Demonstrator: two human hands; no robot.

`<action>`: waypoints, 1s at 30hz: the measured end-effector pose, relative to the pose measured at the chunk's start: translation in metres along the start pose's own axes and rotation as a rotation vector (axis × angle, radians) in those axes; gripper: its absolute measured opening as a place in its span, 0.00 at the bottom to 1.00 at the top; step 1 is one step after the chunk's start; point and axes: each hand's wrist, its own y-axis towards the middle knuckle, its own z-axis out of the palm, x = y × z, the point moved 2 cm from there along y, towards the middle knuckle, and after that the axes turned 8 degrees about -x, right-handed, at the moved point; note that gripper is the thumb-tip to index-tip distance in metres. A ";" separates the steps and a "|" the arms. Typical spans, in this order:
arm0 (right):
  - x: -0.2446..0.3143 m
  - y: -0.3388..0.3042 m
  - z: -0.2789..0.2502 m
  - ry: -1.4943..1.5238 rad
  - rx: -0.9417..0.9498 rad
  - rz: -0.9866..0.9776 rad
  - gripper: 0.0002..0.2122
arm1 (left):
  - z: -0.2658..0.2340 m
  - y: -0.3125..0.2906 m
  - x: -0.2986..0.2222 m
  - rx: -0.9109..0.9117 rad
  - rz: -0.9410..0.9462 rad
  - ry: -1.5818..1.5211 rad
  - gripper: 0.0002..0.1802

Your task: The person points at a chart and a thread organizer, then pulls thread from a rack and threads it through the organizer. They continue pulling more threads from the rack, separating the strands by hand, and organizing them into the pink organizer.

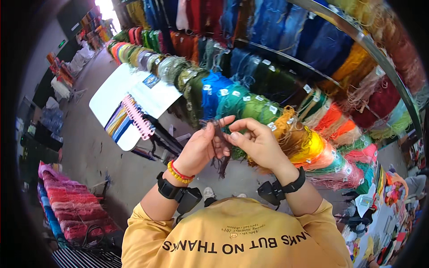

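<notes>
A small bundle of dark purple-brown thread [222, 168] lies across the fingers of my left hand [201, 149], its loose ends dangling below them. That hand is curled round the strands, palm partly up. Close on its right, my right hand [259, 142] bends its thumb and forefinger together in a pinch beside the same bundle. Whether a fine strand sits in that pinch is too small to tell. Just beyond both hands hang green skeins [257, 108] and a bright blue skein [213, 91], small white tags on them.
Racks of coloured skeins cross ahead, with a curved metal rail [357, 33] at upper right. A white board [118, 91] with a pink holder of thread samples [136, 118] stands left. Red and pink skeins [80, 201] hang at lower left. Grey floor [96, 120] stretches behind the board.
</notes>
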 end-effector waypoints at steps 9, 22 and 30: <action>-0.007 0.034 0.062 0.208 -0.008 0.035 0.09 | -0.047 -0.023 -0.032 -0.236 0.175 0.261 0.21; -0.002 0.069 0.094 0.762 0.300 0.369 0.06 | -0.078 -0.039 -0.076 -0.326 0.218 0.392 0.11; -0.002 0.067 0.116 0.052 0.538 0.177 0.09 | -0.077 -0.037 -0.091 -0.361 0.279 0.453 0.12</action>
